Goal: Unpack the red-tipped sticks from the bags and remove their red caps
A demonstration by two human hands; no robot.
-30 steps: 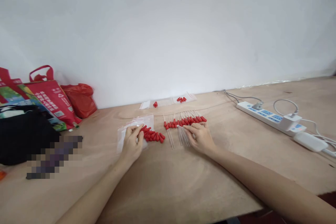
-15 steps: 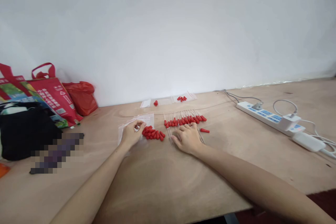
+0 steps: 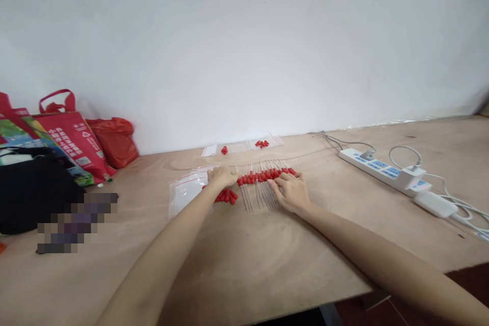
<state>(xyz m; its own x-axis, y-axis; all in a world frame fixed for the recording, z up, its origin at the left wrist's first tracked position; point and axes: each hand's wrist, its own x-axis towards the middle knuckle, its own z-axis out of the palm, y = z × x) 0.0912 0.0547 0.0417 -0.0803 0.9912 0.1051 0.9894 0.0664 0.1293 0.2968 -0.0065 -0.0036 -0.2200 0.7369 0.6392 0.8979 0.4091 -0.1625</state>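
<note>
A row of glass droppers with red rubber bulbs (image 3: 263, 175) lies across the middle of the table, with thin clear tubes (image 3: 263, 196) pointing both toward me and away. My left hand (image 3: 223, 177) is at the row's left end, bent down over the table beside the leftmost bulb; its fingertips are mostly hidden. Resting at the right end is my right hand (image 3: 293, 191), its thumb apart from the bent fingers, touching the bulbs there. Under my left forearm sits a pile of loose red bulbs (image 3: 228, 196), partly covered. A clear zip bag (image 3: 187, 191) lies left of it.
Small clear bags with red bulbs (image 3: 262, 143) lie near the wall. On the right is a white power strip (image 3: 376, 165) with a plugged-in adapter (image 3: 435, 204) and cables. Red shopping bags (image 3: 76, 142) and a black bag (image 3: 38, 193) stand on the left.
My left hand has moved right, from the loose pile to the row's left end. My right hand has shifted right to the row's right end, uncovering the near tubes.
</note>
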